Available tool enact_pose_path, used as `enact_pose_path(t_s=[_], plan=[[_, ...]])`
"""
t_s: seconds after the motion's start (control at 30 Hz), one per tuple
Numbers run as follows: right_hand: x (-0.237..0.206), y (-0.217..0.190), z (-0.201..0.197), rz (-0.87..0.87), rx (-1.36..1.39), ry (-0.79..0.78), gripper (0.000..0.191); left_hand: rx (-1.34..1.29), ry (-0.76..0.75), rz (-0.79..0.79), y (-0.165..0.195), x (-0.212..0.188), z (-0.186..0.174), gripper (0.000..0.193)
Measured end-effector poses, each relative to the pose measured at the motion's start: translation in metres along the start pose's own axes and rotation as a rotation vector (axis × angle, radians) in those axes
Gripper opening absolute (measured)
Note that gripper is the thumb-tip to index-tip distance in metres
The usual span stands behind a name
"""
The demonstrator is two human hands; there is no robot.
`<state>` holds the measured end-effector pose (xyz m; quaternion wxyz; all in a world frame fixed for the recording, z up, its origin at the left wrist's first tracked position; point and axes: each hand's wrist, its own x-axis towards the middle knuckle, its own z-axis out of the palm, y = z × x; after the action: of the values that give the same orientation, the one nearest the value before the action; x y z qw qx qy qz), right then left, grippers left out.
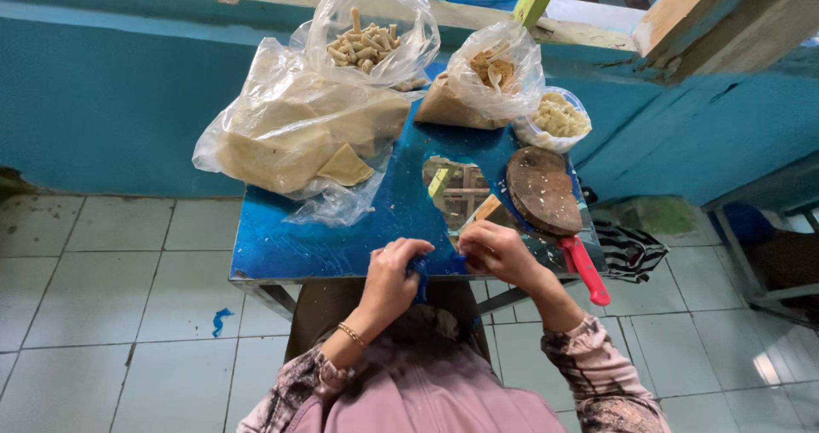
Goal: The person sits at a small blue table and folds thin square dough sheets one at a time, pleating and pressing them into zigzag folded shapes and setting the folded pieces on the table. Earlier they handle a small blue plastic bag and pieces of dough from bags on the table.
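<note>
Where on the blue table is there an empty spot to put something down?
The front left of the blue table is bare, between the big bag of flat pieces and the left hand. The back is crowded with bags, and the round wooden board and red-handled knife fill the right, beside the right hand.

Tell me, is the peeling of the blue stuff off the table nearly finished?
Partly. Done: a bare shiny patch shows mid-table, and a blue scrap lies on the floor. In hand: the left hand and right hand pinch a blue strip at the near edge. Left: most of the blue table is covered, and the food bags sit on it.
</note>
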<state>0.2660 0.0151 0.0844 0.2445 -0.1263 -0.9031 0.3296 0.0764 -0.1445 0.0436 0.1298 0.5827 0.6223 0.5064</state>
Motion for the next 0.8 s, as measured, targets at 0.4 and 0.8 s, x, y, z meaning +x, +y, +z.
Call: enact_pose_path(t_s=[0.4, 0.8], plan=[[-0.011, -0.004, 0.019, -0.196, -0.352, 0.082, 0.020, 0.181, 0.017, 0.144, 0.012, -0.008, 0.014, 0.034], [-0.020, -0.003, 0.049, 0.222, 0.304, 0.018, 0.059, -0.389, 0.218, -0.138, 0.005, 0.014, 0.025, 0.026]])
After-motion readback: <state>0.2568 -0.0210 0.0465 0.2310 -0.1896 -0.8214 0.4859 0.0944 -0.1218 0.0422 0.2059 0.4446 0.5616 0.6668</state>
